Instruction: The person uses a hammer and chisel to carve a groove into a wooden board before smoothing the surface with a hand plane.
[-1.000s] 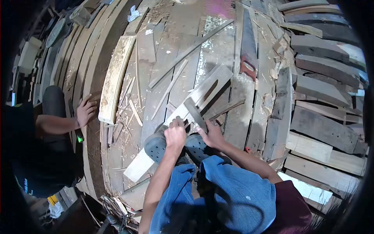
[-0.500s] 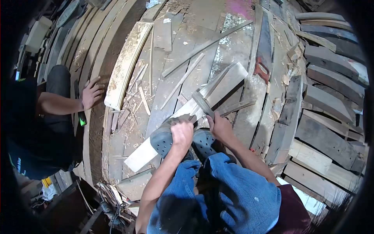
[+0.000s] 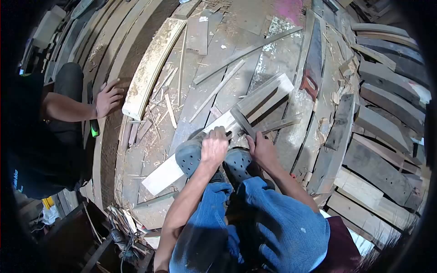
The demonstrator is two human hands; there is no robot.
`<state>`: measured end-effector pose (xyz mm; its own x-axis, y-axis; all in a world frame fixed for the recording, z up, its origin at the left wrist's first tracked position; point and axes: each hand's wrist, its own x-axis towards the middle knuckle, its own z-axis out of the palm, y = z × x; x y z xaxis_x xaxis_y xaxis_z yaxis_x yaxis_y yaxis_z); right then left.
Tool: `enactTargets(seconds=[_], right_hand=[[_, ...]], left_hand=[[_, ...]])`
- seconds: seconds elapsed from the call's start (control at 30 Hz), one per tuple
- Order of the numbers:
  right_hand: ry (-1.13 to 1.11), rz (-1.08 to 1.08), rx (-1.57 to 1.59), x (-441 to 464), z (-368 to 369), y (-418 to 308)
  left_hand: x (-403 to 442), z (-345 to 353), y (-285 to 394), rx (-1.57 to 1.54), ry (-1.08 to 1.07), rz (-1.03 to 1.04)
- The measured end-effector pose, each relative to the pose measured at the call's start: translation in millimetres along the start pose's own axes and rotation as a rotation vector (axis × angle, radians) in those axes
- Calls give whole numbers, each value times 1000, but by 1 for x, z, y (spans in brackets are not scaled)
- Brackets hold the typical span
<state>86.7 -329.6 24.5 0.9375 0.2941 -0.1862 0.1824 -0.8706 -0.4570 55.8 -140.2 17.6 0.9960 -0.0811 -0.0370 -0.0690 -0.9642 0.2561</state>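
A pale plank lies slantwise on the floor under my feet, with a dark slot or strip along its far half. Grey perforated clogs rest over its near part. My left hand is closed in a fist above the plank, between the clogs. A dark end of something pokes out beside its fingers, but most of it is hidden. In my right hand is a short, dark wooden bar, gripped at its near end. The bar's far end hangs over the plank, close to my left hand.
A handsaw with a red handle lies at the right. Thin strips and shavings litter the floor. A thick pale timber stands left, beside another person's hand. Curved timbers are stacked at far right.
The wooden bar in my right hand has shifted slightly right and turned a little. My left hand remains closed at nearly the same spot. The view has tilted slightly.
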Motion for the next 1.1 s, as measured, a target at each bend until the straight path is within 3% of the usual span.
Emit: enactTargets(seconds=[0.17, 0.33, 0.43, 0.47, 0.6, 0.83, 1.07, 1.1], right_hand=[[-23, 17, -6, 5, -7, -1], [7, 45, -21, 10, -9, 9], [-30, 50, -37, 12, -10, 11], [-37, 51, -16, 13, -10, 10], [-24, 45, -3, 15, -5, 13], [-51, 80, -10, 11, -11, 5], [-163, -177, -100, 2, -5, 9], [-107, -85, -104, 11, -6, 12]], left_hand=[[0, 1, -3, -15, 16, 15], [9, 7, 3, -148, 223, 28], [10, 4, 3, -205, 205, -28], [11, 1, 3, -145, 81, -76], [6, 13, 3, 135, -11, -153], [9, 19, -13, 85, -177, -54], [11, 16, -16, 99, -246, -33], [12, 14, -15, 65, -247, -52]])
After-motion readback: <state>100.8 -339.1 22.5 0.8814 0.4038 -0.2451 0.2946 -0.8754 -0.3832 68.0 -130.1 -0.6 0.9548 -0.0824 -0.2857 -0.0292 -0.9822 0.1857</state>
